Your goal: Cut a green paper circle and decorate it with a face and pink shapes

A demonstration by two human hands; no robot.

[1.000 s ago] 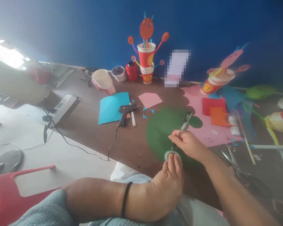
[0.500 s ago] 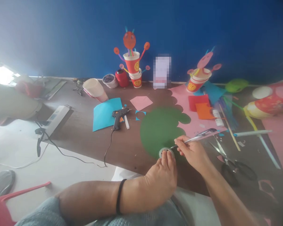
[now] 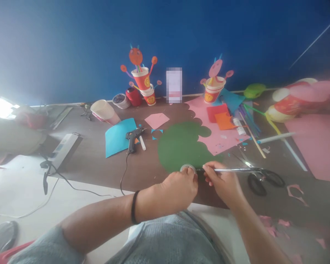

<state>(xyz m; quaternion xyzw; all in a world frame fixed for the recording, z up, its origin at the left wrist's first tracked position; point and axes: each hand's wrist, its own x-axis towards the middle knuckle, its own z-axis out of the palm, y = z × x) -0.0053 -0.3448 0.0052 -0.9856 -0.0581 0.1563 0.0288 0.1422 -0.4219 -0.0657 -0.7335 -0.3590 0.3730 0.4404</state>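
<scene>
My left hand [image 3: 180, 187], a black band on its wrist, presses its closed fingers on a small round tape roll [image 3: 187, 168] lying on a green paper shape [image 3: 181, 145] at the table's near edge. My right hand [image 3: 221, 181] pinches a thin silver pen [image 3: 231, 169], its tip against the roll and its shaft pointing right, nearly level with the table. Both hands meet over the bottom edge of the green paper.
Black-handled scissors [image 3: 261, 178] lie just right of my right hand. A black glue gun [image 3: 132, 138] and a blue sheet [image 3: 117, 136] lie to the left, pink paper [image 3: 217, 137] behind. Paper-cup figures [image 3: 142, 79] stand by the blue wall. A power strip [image 3: 62, 146] sits at the far left.
The pen has swung from pointing up-right to lying nearly flat to the right. My left hand stayed on the tape roll, and the view shifted right.
</scene>
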